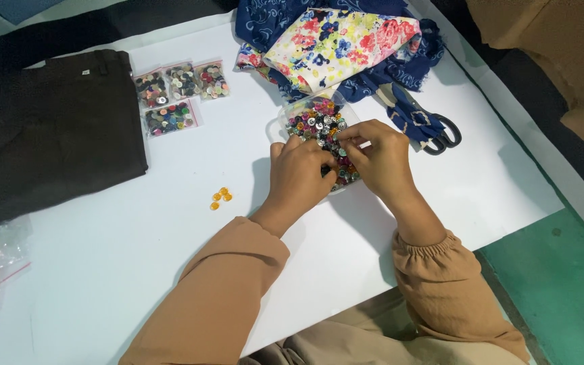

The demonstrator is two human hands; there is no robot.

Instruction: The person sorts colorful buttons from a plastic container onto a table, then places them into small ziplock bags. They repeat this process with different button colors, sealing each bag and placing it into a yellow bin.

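both hands, left hand (300, 177) and right hand (376, 154), pinched together over clear plastic tub of mixed coloured buttons (319, 125) at upper centre of frame; easily tipped, spilling buttons across white table (103, 263) toward small orange buttons (220, 197).
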